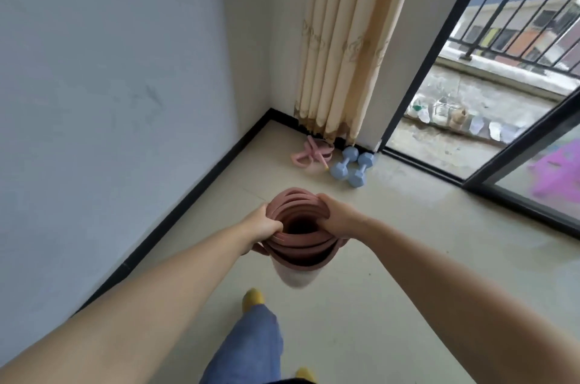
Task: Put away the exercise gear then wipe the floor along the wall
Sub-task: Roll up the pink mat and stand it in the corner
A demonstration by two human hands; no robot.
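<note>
Head | both hands (265, 226) (337, 215) grip rolled mat (296, 245) rim | mat's lower end hidden

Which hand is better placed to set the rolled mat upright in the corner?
Left, probably. The left hand grips the rolled mat on the wall side, nearer the corner; the right hand grips the side toward the dumbbells.

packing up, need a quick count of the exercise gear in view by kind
rolled mat: 1, gripped upright by left hand and right hand
blue dumbbells: 2, on the floor
pink resistance band: 1, by the curtain
total: 4
</note>
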